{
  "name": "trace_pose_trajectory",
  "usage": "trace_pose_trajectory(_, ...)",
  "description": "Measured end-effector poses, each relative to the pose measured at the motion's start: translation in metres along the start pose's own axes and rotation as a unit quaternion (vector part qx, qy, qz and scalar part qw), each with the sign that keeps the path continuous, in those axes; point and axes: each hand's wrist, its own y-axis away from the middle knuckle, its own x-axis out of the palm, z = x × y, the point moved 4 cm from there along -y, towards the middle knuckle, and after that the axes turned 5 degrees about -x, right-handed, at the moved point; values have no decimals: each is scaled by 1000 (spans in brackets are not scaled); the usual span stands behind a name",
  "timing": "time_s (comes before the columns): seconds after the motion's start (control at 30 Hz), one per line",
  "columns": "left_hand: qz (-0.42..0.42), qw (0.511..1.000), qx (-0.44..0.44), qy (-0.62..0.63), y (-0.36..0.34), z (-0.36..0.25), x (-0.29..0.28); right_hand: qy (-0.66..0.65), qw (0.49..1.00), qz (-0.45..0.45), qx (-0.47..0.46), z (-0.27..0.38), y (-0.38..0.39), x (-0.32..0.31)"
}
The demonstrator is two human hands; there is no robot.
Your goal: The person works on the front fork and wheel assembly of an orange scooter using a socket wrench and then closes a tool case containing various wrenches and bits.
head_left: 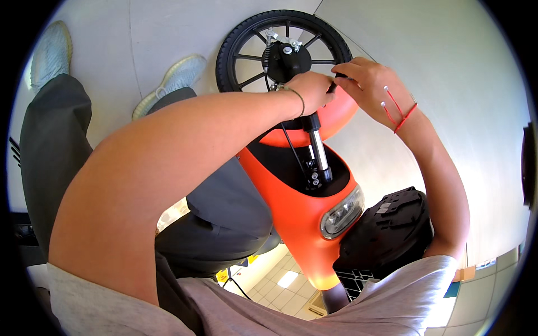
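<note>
An orange scooter (269,190) has its front wheel (224,61) at the top of the view, black-spoked with a dark hub. My left hand (309,92) is closed beside the fork, over the orange front fender (342,112). A dark bit shows at its fingertips; what it grips is mostly hidden. Just to its right, my right hand (370,84) pinches a small black part (339,75) between thumb and fingers, close to the fender's edge. Below the hands runs the fork tube (319,148), shiny metal with black ends. A black cable (291,144) hangs alongside it.
The clear headlight (342,213) sits in the orange front panel. Beside it is a large black plastic piece (386,229), near my right forearm. My grey-trousered leg (224,207) is against the scooter's left side. A light shoe (176,81) rests on the floor left of the wheel.
</note>
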Motion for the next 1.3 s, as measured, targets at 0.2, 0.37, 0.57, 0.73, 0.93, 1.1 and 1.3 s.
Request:
trace_pose_trajectory(0.2, 28, 1000, -11, 3, 4, 0, 1, 25, 999, 17, -27, 6, -3, -2)
trace_pose_trajectory(0.37, 10, 1000, -11, 3, 3, 0, -1, 18, 1000, 22, -6, 5, -6, -1)
trace_pose_trajectory(0.57, 26, 999, -7, 20, 3, 0, 0, 22, 999, 37, 3, 4, -7, -1)
trace_pose_trajectory(0.73, 30, 1000, -2, 10, 1, 3, 3, 30, 998, 57, 21, 5, -8, -2)
trace_pose_trajectory(0.93, 36, 999, 8, 32, -2, 8, 7, 46, 997, 67, 15, 5, -9, 1)
trace_pose_trajectory(1.1, 57, 998, 2, -9, 3, -1, 2, 118, 984, 123, 60, 13, -5, 1)
trace_pose_trajectory(1.3, 29, 998, 36, -49, 5, -1, 5, 160, 969, 155, 102, 20, -6, -4)
